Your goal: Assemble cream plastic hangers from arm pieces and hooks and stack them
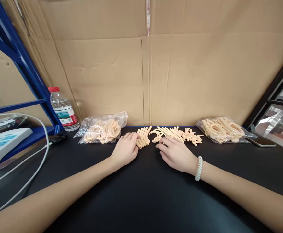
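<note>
My left hand (126,147) is at the left end of a short row of curved beige plastic pieces (145,137). Its fingers are bent, with the fingertips and thumb around the ends of the leftmost pieces. My right hand (174,153), with a pale coiled band (198,168) on the wrist, hovers or rests just in front of a second row of curved pieces (168,132). Its fingers are loosely bent and apart, and nothing shows between them. Between the hands lies a C-shaped beige piece (157,135). Small branched beige pieces (193,137) are heaped to the right.
Clear plastic bags of beige parts lie at left (101,129) and right (222,129). A water bottle (64,110), a white power strip (6,144) and a white cable (42,158) are on the left. A phone (261,141) lies at far right. Cardboard (107,71) stands behind the black table (141,200).
</note>
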`<state>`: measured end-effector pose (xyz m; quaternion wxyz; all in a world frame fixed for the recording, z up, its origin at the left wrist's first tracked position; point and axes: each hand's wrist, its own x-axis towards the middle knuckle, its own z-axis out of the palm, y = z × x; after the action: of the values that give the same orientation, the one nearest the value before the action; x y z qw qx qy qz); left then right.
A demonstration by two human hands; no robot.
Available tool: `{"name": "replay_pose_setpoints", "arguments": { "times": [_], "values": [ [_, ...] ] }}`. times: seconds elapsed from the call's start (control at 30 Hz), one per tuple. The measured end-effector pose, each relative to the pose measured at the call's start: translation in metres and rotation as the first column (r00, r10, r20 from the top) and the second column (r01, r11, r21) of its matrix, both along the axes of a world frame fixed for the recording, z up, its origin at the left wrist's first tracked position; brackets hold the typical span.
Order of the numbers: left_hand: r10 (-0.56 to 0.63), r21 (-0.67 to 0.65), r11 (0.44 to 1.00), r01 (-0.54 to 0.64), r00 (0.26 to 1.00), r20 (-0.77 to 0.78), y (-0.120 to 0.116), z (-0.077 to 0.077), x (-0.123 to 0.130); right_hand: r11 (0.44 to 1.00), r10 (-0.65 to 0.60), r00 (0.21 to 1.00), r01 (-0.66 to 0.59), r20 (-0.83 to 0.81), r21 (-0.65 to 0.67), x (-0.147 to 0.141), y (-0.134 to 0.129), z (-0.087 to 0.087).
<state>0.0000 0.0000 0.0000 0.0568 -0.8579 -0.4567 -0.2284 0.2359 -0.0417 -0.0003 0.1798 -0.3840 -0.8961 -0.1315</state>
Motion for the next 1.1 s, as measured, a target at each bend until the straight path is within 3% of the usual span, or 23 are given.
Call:
{"name": "replay_pose_setpoints", "arguments": {
  "times": [0.1, 0.4, 0.67, 0.9, 1.1],
  "values": [
    [0.005, 0.008, 1.0, -0.005, 0.999, -0.039, -0.002, 0.002, 0.0, 0.999, -0.049, 0.998, 0.049, -0.035, -0.003, 0.005, 0.006, -0.004],
    [0.06, 0.001, 0.998, -0.06, 0.998, -0.029, -0.005, 0.007, 0.0, 1.0, -0.021, 0.999, 0.021, -0.035, -0.008, 0.008, 0.013, -0.01],
    [0.164, -0.093, 0.983, -0.16, 0.986, 0.031, -0.004, 0.01, -0.001, 1.0, -0.002, 0.999, 0.002, -0.053, 0.004, 0.011, 0.018, -0.012],
    [0.136, -0.187, 0.976, -0.114, 0.985, 0.107, 0.006, 0.011, -0.008, 0.998, 0.061, 0.99, -0.059, -0.124, 0.02, 0.016, 0.021, -0.01],
    [0.128, -0.247, 0.967, -0.058, 0.952, 0.279, 0.008, 0.01, -0.009, 0.989, 0.146, 0.97, -0.138, -0.197, 0.056, 0.016, 0.023, -0.012]
  ]
}}
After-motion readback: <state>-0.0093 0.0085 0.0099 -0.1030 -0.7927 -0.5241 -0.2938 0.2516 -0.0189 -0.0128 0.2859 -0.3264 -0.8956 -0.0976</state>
